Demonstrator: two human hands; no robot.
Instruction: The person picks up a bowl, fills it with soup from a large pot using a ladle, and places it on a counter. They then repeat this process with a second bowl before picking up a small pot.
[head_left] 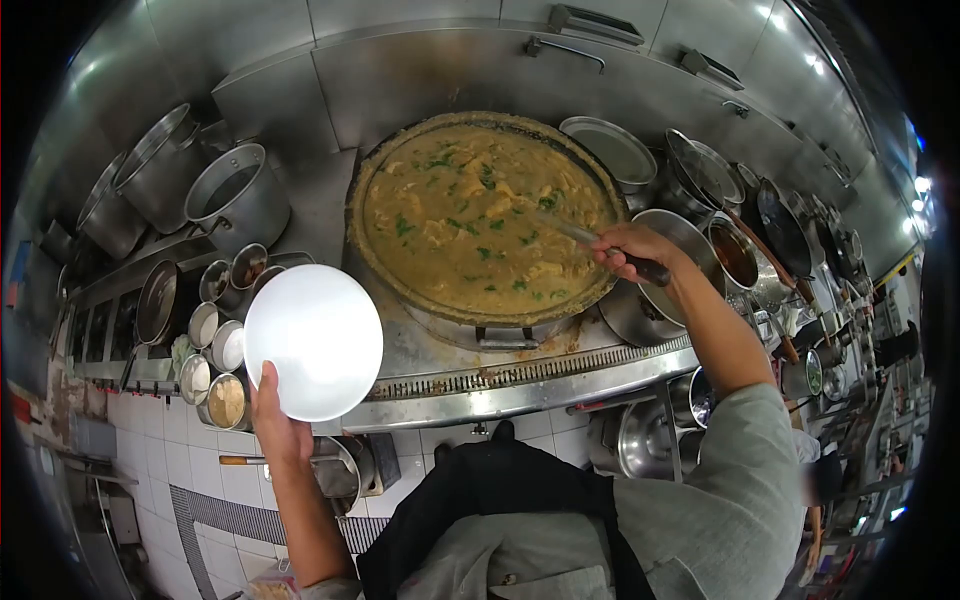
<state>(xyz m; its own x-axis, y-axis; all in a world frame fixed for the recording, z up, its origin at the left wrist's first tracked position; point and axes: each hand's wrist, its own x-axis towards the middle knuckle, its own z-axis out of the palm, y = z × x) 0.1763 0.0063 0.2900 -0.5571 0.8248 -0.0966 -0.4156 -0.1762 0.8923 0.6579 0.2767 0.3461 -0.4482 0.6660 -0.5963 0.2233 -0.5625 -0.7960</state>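
Note:
My left hand point(283, 425) grips a round white bowl point(318, 335) at its lower left rim, thumb on top. The bowl is held out in front of the counter edge, and I see nothing inside it. My right hand point(632, 252) is wrapped around the dark handle of a metal utensil point(572, 231). The utensil's far end is sunk in a thick yellow-brown stew point(470, 215) with green leaves and pale chunks, so its shape is hidden. A very wide round pan point(365, 262) on the steel stove holds the stew.
Several small containers of ingredients point(228, 345) stand left of the bowl, with large steel pots point(240, 195) behind them. Right of the pan are lids point(612, 150), pots and long-handled pans point(780, 225). A slotted strip point(480, 380) runs along the stove's front edge.

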